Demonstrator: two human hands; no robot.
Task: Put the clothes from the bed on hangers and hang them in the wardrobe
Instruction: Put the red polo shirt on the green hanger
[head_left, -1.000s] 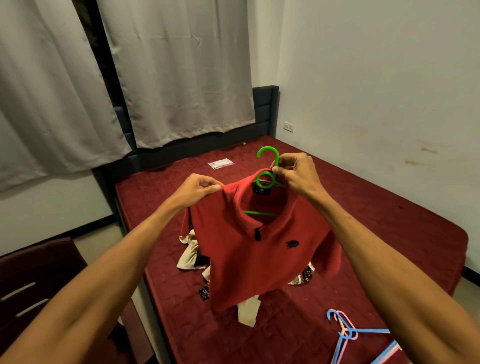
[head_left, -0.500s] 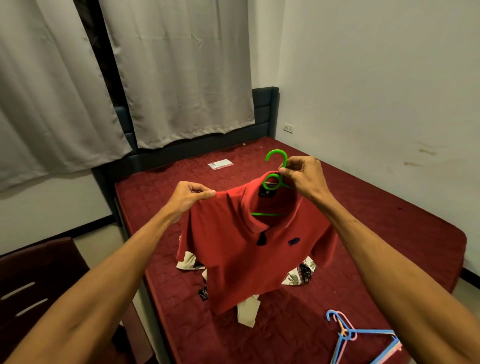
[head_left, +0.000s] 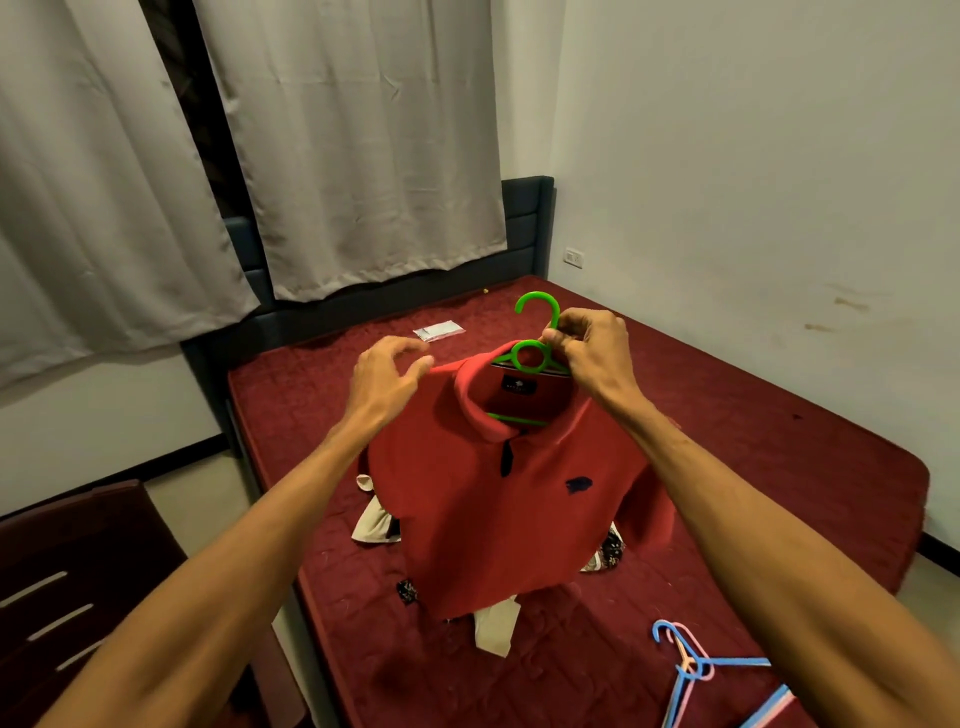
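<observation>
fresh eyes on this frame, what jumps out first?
The red polo shirt on a green hanger, held up mid-frame over the bed. The right hand pinches the hanger's neck, and the left hand is at the shirt's shoulder, grip unclear. Next, the blue and pink hangers lying on the bed at lower right, and the beige and patterned clothes peeking out beneath the shirt.

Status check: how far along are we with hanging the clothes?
Done: the red shirt sits on the green hanger. In hand: the right hand pinches the hanger's neck, and the left hand touches the shirt's shoulder. Left: beige and patterned clothes on the bed, spare hangers; wardrobe not in view.
</observation>
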